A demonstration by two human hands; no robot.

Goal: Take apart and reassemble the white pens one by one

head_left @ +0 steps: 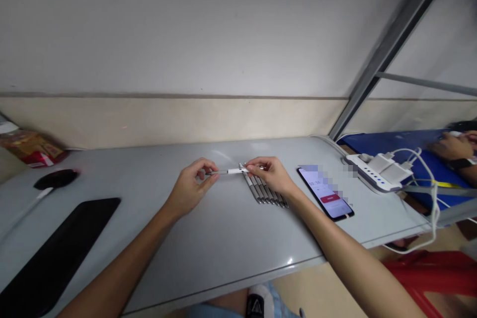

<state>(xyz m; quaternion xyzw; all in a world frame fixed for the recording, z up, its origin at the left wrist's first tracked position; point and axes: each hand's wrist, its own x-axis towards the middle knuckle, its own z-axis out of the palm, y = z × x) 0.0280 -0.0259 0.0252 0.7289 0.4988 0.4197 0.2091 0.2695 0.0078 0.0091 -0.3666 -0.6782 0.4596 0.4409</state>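
My left hand (193, 183) and my right hand (270, 174) hold one pen (234, 171) between them, level, just above a grey table (208, 238). The left fingers pinch the pen's thin dark tip end. The right fingers pinch its white barrel end. Right under my right hand, several grey pens (265, 193) lie side by side in a row on the table.
A phone (325, 193) with a lit screen lies to the right of the pens. A white power strip (376, 173) with chargers and cables sits at the table's right end. A black keyboard (55, 253), a black mouse (55, 179) and a red packet (33, 149) are at the left. Another person's hand (452, 146) rests far right.
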